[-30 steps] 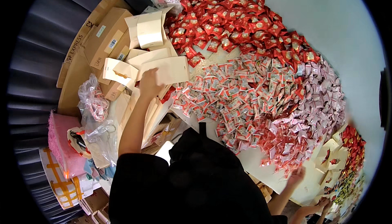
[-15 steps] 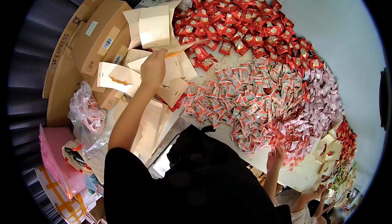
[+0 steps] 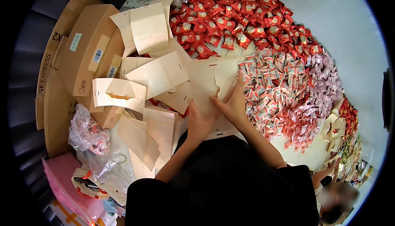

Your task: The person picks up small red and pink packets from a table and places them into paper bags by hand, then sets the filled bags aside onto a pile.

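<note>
A flat, unfolded beige card box blank (image 3: 214,82) lies on the table in front of me. My left hand (image 3: 197,121) presses on its lower left part. My right hand (image 3: 234,102) rests flat on its right side, fingers spread toward the sweets. Both hands touch the card; neither is closed around it. Just right of the blank spreads a big heap of small wrapped sweets (image 3: 284,86), pink and white, with red packets (image 3: 230,20) further away.
Several more beige box blanks (image 3: 148,28) lie stacked to the left, beside brown cartons (image 3: 82,49). Clear plastic bags (image 3: 88,135) and a pink bag (image 3: 66,180) sit at lower left. Another person's hand (image 3: 329,166) reaches toward the sweets at lower right.
My left hand has drawn back from the blanks at the left and now lies on a blank in front of me. My right hand has come into view and joined it.
</note>
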A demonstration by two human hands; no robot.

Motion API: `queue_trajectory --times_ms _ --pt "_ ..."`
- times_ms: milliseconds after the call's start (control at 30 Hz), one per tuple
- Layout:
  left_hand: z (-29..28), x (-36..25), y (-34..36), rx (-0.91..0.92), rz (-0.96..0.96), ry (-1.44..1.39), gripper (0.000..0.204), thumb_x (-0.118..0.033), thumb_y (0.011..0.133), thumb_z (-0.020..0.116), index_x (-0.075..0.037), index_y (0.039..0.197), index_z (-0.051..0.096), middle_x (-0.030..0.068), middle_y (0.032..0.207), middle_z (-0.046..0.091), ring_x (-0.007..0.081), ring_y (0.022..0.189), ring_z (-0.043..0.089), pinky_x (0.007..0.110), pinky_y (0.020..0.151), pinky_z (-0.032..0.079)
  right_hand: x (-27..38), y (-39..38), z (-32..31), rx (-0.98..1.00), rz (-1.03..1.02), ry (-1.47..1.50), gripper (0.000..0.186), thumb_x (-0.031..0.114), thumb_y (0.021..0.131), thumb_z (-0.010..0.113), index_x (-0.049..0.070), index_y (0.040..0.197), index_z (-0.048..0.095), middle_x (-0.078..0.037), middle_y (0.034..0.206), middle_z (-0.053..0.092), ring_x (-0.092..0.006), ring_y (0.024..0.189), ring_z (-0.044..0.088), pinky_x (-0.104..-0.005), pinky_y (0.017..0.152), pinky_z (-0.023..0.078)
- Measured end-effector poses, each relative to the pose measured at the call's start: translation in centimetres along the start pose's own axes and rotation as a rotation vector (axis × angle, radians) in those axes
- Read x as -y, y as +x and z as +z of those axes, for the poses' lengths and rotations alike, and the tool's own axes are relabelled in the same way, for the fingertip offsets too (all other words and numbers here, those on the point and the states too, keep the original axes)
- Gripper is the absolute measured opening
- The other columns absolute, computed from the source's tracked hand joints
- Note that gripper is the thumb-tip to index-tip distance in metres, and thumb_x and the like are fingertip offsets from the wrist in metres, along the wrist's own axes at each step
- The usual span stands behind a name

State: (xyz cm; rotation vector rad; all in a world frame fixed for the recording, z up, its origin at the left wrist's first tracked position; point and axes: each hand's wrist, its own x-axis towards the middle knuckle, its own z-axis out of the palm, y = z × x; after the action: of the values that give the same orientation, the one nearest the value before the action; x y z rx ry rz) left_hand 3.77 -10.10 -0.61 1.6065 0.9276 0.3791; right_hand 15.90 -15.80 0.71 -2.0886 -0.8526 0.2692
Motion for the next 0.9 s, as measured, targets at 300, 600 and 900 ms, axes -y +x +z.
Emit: queue_trajectory --times_ms 300,600,900 --pt "-1.5 3.4 3.5 0.049 -0.031 -0.073 0.108 -0.026 0.060 0.078 0.010 0.130 0.003 0.0237 0.125 0.030 0.0332 0.117 0.035 0.036 0.096 0.034 -1.4 0.7 1.4 0.352 0.103 0.130 0.090 0.018 0.064 0.070 -0.005 0.131 0.014 -0.028 0.125 0.035 -0.0362 0.114 0.041 -0.0377 0.090 0.039" --pt "-0.3 7.2 4.5 -0.019 -0.257 0.050 0.094 -0.013 0.063 0.068 0.008 0.130 0.005 0.0214 0.123 0.033 0.0313 0.114 0.040 0.036 0.093 0.037 -1.5 3.0 1.0 0.783 0.318 0.296 0.092 0.016 0.064 0.069 -0.003 0.132 0.010 -0.021 0.118 0.039 -0.0267 0.111 0.042 -0.0341 0.092 0.036" --pt "-4.5 4.9 3.1 0.020 -0.713 -0.909 0.064 0.007 0.071 0.044 -0.017 0.123 0.017 0.0140 0.121 0.035 0.0302 0.109 0.045 0.048 0.082 0.047 -4.1 10.5 3.9 1.228 0.245 0.438 0.072 0.008 0.070 0.066 0.010 0.132 0.029 -0.008 0.123 0.042 -0.0185 0.114 0.041 -0.0327 0.089 0.040"
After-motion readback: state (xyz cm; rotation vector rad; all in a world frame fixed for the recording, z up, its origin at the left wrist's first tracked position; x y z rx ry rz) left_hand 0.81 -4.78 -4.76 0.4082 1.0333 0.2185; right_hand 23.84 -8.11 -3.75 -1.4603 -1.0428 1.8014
